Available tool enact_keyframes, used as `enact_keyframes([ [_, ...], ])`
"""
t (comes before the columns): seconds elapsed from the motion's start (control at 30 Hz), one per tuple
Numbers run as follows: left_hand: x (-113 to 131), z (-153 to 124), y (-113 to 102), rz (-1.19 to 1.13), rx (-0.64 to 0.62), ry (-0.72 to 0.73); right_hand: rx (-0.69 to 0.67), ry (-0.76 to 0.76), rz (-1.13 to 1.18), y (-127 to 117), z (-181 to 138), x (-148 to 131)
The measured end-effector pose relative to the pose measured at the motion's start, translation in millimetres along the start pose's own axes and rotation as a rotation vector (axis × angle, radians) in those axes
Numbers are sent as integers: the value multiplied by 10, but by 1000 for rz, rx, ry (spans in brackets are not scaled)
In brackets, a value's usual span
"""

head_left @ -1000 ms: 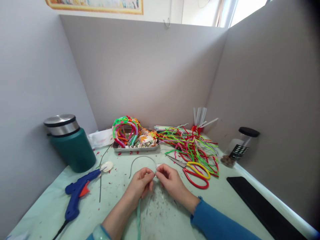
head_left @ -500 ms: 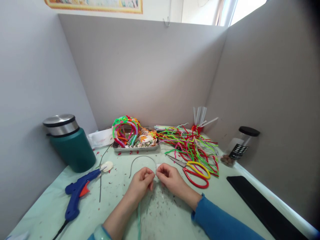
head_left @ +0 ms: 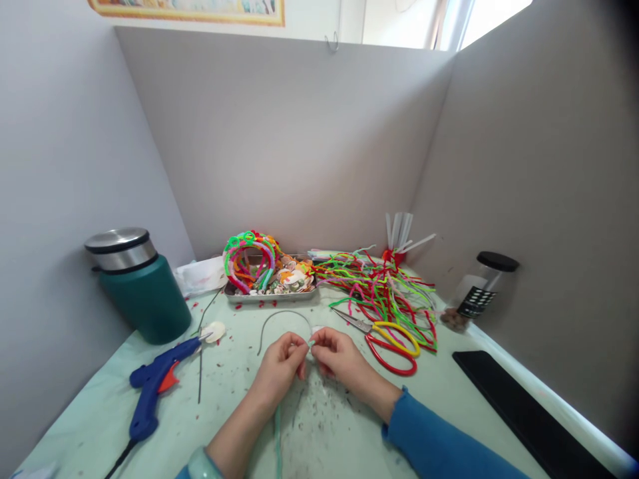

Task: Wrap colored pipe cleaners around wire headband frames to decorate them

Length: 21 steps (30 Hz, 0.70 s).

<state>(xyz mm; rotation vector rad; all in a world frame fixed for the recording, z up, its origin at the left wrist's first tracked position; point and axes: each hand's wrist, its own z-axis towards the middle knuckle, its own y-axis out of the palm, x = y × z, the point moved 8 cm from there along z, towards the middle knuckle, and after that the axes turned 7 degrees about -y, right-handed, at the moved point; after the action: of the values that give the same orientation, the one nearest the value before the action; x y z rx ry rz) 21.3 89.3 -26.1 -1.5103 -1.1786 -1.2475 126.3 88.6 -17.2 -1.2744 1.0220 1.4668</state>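
Mint green, a slim strip (head_left: 278, 439) trails from beneath the person's left hand (head_left: 282, 366) over the pale tabletop (head_left: 349, 446), toward the near edge. A speck of the same colour shows where that hand's fingertips meet those of the right hand (head_left: 337, 356); both are closed in a pinch on it. A thin grey wire (head_left: 287, 312) arches just beyond, one end running in toward the fingers; whether they grip it too, I cannot tell. Scissors (head_left: 370, 328) lie near the right hand, beside a tangle of bright stems (head_left: 384, 286). Off to the left sits a blue glue gun (head_left: 150, 392).
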Motion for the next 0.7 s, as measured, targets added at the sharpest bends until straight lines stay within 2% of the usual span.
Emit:
enact_keyframes([
  [0.2, 30, -27, -5, -2, 15, -7, 2, 65, 131, 22, -34, -10],
  [0.53, 32, -9, 5, 35, 4, 2, 6, 81, 174, 44, -34, 32],
  [0.63, 31, -21, 14, 13, -4, -17, 36, 39, 110, 16, -18, 29],
  [0.7, 31, -36, 37, -16, -25, -45, 71, -41, 12, -38, 1, -8],
])
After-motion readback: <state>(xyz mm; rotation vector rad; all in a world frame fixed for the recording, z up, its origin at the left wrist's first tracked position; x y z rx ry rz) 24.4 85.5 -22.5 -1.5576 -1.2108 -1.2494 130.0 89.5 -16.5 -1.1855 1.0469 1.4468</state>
